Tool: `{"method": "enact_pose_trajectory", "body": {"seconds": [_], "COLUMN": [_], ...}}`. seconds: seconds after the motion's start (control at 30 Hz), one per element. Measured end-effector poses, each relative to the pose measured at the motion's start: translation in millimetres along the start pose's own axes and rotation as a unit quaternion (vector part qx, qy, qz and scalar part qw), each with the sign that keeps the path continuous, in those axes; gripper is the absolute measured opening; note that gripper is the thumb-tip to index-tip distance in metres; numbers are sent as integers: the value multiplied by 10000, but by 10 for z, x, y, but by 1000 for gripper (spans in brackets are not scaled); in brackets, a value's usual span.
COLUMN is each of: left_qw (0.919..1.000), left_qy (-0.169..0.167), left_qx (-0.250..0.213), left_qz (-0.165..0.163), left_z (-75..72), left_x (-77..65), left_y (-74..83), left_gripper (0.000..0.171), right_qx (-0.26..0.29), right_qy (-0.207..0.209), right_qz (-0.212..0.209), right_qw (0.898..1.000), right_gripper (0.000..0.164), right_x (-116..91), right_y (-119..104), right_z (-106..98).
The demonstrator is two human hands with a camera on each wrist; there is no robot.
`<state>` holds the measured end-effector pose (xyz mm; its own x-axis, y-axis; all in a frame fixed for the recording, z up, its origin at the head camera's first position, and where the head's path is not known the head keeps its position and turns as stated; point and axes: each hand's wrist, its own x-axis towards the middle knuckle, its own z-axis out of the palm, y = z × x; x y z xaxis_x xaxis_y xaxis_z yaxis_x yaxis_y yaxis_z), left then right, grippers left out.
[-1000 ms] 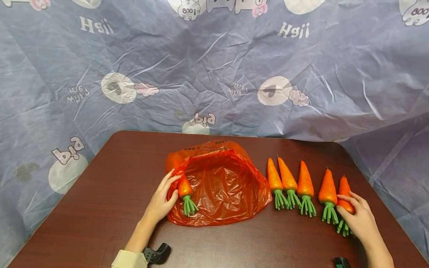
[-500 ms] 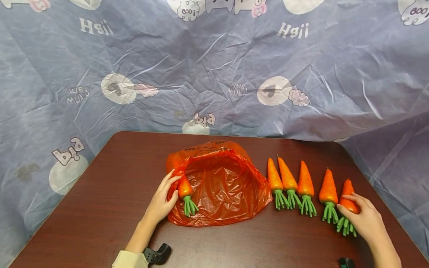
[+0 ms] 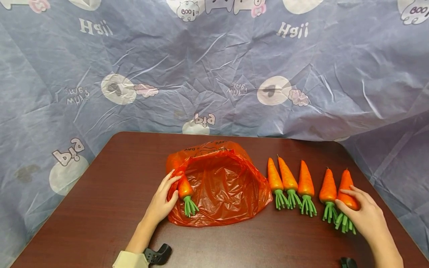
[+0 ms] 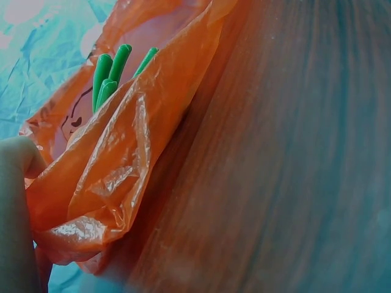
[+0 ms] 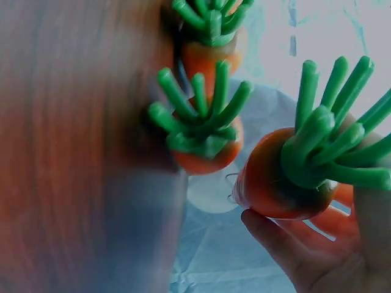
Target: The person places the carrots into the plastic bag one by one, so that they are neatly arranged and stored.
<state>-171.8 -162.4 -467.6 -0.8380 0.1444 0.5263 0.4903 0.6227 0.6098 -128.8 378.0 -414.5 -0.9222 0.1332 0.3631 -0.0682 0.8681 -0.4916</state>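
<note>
On the table lies a red plastic bag (image 3: pixel 221 186), its mouth toward me. Inside its left edge sits a carrot (image 3: pixel 185 187), green stems (image 4: pixel 110 76) pointing out of the mouth. My left hand (image 3: pixel 161 203) grips the bag's left rim beside that carrot; some of its fingertips are hidden by the film. At the far right my right hand (image 3: pixel 363 210) holds an orange carrot (image 3: pixel 345 190) around its thick end, thumb on one side and fingers on the other. The right wrist view shows this carrot (image 5: pixel 263 177) with its stems toward the camera.
Left of the held carrot lies another carrot (image 3: pixel 327 186), tip away from me. Farther left are more carrots (image 3: pixel 305 180) in a row, reaching the bag's right edge. The brown table (image 3: pixel 251 242) ends at a patterned cloth backdrop (image 3: pixel 214 67).
My right hand has shifted slightly right with its carrot, whose tip now stands farther right and higher in view. My left hand and the bag have stayed in place.
</note>
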Motion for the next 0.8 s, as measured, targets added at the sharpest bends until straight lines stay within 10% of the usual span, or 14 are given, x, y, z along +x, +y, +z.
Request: {"method": "enact_pose_trajectory", "body": {"seconds": [0.8], "left_qw": [10000], "left_qy": [25], "left_qx": [-56], "left_qz": [-4], "left_z": [9], "left_x": [-5], "left_y": [-12], "left_gripper": [45], "right_qx": [640], "right_qy": [43], "right_qz": [-884], "right_qw": [9940], "right_gripper": [34], "right_x": [-52], "right_y": [-772], "right_z": [74]}}
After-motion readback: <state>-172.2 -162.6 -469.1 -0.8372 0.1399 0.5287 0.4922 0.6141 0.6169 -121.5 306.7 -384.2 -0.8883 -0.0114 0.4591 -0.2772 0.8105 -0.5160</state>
